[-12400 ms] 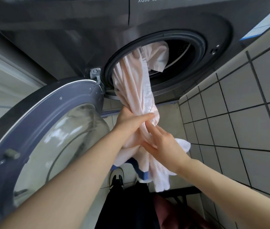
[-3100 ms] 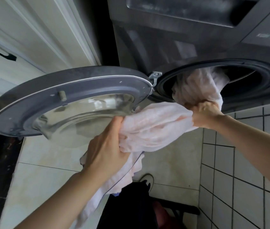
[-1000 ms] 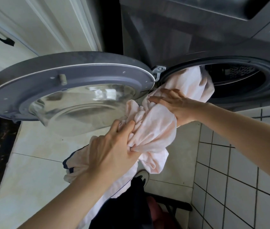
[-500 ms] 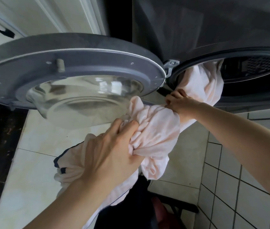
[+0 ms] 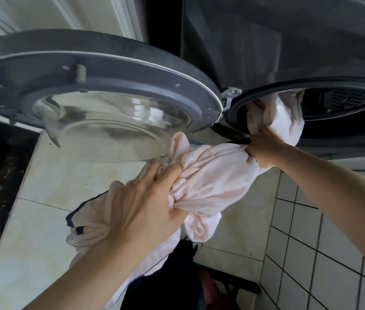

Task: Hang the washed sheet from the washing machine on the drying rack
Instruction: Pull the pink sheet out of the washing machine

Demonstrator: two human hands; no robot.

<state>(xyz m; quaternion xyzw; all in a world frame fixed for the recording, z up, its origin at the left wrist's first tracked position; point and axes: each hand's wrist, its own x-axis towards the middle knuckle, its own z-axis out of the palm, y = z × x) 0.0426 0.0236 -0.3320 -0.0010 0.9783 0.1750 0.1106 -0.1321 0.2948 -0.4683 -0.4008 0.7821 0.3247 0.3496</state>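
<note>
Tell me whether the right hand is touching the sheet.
Touching. The head view shows the right hand clenched round a bunched stretch of the sheet, with no gap between them.

Drum mouth [image 5: 344,108]: you can pass on its right side, sheet [image 5: 212,175] plugs its left | open door [image 5: 101,70] bars your left | tiled wall [image 5: 333,253] stands close on your right.

I see my left hand [image 5: 145,206] and right hand [image 5: 264,151] both gripping the pale pink bunched cotton sheet [image 5: 210,180], partly inside the dark grey washing machine [image 5: 288,52].
</note>
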